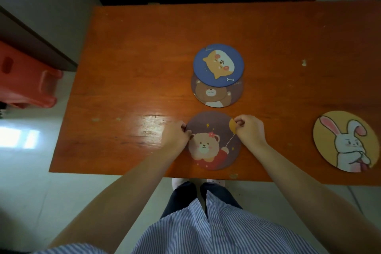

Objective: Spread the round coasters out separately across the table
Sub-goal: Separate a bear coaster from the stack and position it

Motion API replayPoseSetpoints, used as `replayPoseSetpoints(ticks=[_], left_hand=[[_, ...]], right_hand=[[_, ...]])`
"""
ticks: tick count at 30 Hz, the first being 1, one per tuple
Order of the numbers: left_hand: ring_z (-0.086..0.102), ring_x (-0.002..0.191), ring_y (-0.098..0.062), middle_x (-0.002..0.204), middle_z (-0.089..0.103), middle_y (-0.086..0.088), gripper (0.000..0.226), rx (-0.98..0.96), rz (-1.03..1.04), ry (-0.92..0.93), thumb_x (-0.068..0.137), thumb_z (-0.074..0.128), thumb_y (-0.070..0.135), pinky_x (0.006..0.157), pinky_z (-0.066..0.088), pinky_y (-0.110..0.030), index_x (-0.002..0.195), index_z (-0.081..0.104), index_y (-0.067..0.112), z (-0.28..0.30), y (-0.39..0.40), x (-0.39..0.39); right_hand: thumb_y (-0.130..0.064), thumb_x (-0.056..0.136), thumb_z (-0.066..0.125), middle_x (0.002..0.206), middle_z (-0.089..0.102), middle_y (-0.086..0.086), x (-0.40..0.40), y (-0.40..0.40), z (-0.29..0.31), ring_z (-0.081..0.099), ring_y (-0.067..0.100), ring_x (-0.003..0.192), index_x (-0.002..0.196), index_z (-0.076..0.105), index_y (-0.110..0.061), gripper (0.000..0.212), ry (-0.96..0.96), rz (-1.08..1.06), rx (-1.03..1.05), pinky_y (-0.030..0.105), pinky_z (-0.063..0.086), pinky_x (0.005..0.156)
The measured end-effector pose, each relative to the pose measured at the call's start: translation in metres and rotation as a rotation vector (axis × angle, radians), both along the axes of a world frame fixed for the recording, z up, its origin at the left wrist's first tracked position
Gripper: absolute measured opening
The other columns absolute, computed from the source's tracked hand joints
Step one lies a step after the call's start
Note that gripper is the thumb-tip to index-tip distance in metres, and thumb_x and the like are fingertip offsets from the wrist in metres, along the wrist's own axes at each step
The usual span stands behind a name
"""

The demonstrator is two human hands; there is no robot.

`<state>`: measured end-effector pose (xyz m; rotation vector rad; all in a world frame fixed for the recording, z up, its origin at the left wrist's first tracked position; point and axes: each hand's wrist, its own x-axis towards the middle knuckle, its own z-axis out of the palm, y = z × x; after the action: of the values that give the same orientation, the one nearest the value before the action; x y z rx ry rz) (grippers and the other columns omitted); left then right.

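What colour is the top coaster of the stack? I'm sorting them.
Blue, with an orange cat; head view.

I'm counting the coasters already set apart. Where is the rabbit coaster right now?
In the head view, the rabbit coaster lies alone near the table's right front edge, well right of the right hand and the balloon-bear coaster, touching nothing else.

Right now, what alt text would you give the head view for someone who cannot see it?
Both hands, left and right, pinch opposite edges of a purple bear coaster near the front of an orange table. Behind it a blue dog coaster overlaps a brown bear coaster, and a yellow rabbit coaster lies alone far right.
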<state>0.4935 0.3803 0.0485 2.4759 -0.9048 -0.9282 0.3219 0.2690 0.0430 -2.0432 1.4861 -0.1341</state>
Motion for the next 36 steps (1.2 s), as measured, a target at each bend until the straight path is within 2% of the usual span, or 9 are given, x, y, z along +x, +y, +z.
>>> replayPoseSetpoints(ticks=[3, 8, 13, 18, 22, 27, 31, 36], left_hand=[[0.061, 0.075, -0.027, 0.081, 0.067, -0.012, 0.013, -0.04, 0.066, 0.046, 0.081, 0.064, 0.017, 0.064, 0.046, -0.032, 0.089, 0.062, 0.006, -0.001, 0.002, -0.004], [0.059, 0.074, -0.026, 0.079, 0.064, -0.01, 0.011, -0.12, 0.163, 0.069, 0.081, 0.063, 0.016, 0.062, 0.043, -0.031, 0.087, 0.062, 0.007, -0.003, 0.004, -0.011], [0.059, 0.076, -0.026, 0.083, 0.066, -0.011, 0.01, -0.146, 0.171, 0.074, 0.082, 0.062, 0.015, 0.065, 0.046, -0.033, 0.088, 0.064, 0.008, -0.005, -0.002, -0.01], [0.054, 0.077, -0.022, 0.089, 0.068, -0.014, 0.015, -0.17, 0.168, 0.022, 0.081, 0.062, 0.011, 0.067, 0.041, -0.029, 0.094, 0.067, 0.005, -0.003, -0.011, -0.007], [0.059, 0.087, -0.03, 0.096, 0.068, -0.017, 0.019, -0.161, 0.166, -0.008, 0.082, 0.062, 0.011, 0.069, 0.042, -0.03, 0.098, 0.066, 0.003, -0.002, -0.014, -0.008], [0.06, 0.092, -0.034, 0.099, 0.067, -0.018, 0.022, -0.122, 0.078, -0.049, 0.083, 0.062, 0.015, 0.074, 0.048, -0.036, 0.102, 0.064, 0.003, -0.001, -0.013, -0.006], [0.06, 0.092, -0.034, 0.106, 0.065, -0.018, 0.025, -0.045, -0.042, -0.131, 0.085, 0.058, 0.019, 0.074, 0.05, -0.038, 0.106, 0.062, 0.007, -0.001, -0.013, -0.004], [0.058, 0.091, -0.033, 0.107, 0.06, -0.017, 0.02, -0.013, -0.115, -0.163, 0.087, 0.054, 0.02, 0.069, 0.044, -0.033, 0.1, 0.06, 0.006, -0.002, -0.01, -0.005]], right_hand=[[-0.002, 0.09, 0.05, 0.107, 0.069, 0.017, 0.002, -0.007, -0.002, 0.063, 0.029, 0.094, 0.103, 0.067, -0.002, 0.022, 0.002, 0.007, 0.006, 0.026, 0.044, 0.066], [0.001, 0.09, 0.048, 0.112, 0.066, 0.018, 0.005, -0.012, -0.002, 0.061, 0.031, 0.101, 0.105, 0.066, 0.0, 0.023, -0.035, -0.013, -0.008, 0.032, 0.05, 0.077], [0.002, 0.09, 0.047, 0.109, 0.067, 0.019, 0.009, -0.019, -0.002, 0.061, 0.03, 0.099, 0.101, 0.067, 0.002, 0.023, -0.04, 0.011, -0.041, 0.03, 0.048, 0.075], [0.002, 0.091, 0.046, 0.11, 0.066, 0.02, 0.014, -0.024, -0.002, 0.06, 0.03, 0.102, 0.103, 0.066, 0.002, 0.024, -0.044, 0.025, -0.053, 0.031, 0.048, 0.079], [0.003, 0.091, 0.046, 0.111, 0.066, 0.02, 0.017, -0.026, -0.002, 0.06, 0.029, 0.102, 0.105, 0.065, 0.002, 0.024, -0.042, 0.047, -0.068, 0.027, 0.047, 0.077], [0.006, 0.086, 0.053, 0.109, 0.063, 0.021, 0.017, -0.023, -0.001, 0.057, 0.031, 0.101, 0.104, 0.064, 0.003, 0.021, -0.004, 0.125, -0.092, 0.032, 0.048, 0.076], [0.009, 0.087, 0.048, 0.103, 0.059, 0.02, 0.006, -0.012, -0.009, 0.051, 0.034, 0.099, 0.1, 0.064, 0.004, 0.021, 0.031, 0.281, -0.161, 0.041, 0.048, 0.079], [0.004, 0.09, 0.048, 0.113, 0.058, 0.017, -0.001, -0.007, -0.012, 0.051, 0.034, 0.103, 0.121, 0.056, 0.0, 0.033, 0.103, 0.372, -0.205, 0.042, 0.045, 0.082]])
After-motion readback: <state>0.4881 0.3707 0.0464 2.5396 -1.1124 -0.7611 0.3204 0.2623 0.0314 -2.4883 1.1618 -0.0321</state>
